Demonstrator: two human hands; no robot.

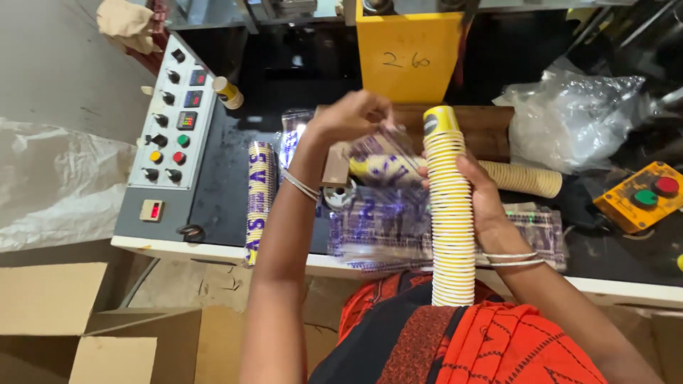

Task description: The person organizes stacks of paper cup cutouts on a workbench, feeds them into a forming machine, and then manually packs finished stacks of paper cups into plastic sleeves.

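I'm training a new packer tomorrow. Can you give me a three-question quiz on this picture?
1. True or false: the right hand grips a tall stack of nested yellow-rimmed paper cups.
2. What does the left hand pinch? A) clear printed plastic sleeve B) red cloth C) grey control panel
3. Fill in: a filled, bagged cup stack lies beside the grey control panel with round ____.

Key: 1 true; 2 A; 3 knobs.
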